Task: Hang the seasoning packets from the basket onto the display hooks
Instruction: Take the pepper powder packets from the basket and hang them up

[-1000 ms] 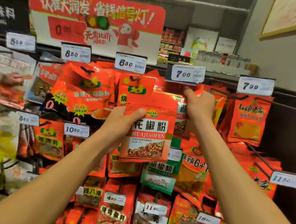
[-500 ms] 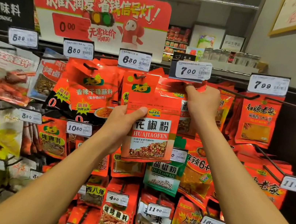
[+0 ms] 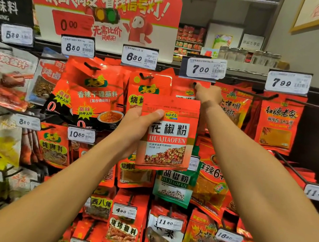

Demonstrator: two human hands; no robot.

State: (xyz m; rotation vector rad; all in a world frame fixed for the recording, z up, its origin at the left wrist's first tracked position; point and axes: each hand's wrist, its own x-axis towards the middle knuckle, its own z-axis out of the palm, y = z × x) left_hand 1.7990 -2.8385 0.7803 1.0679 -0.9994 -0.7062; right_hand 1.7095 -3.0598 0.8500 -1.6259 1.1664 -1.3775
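Left hand [image 3: 133, 125] grips a small stack of red HUAJIAOFEN packets [image 3: 168, 134] by the left edge, thumb across the front near the top, fingers hidden behind; stack upright in front of the display, centre frame. Right hand [image 3: 208, 94] reaches to 12 o'clock of the stack, fingertips at the hook [image 3: 194, 84] under the 7.00 price tag [image 3: 203, 68] (pinch or mere touch: cannot tell). A hung packet [image 3: 188, 91] sits on that hook. Green HUJIAOFEN packet [image 3: 174, 185] at 6 o'clock of the stack.
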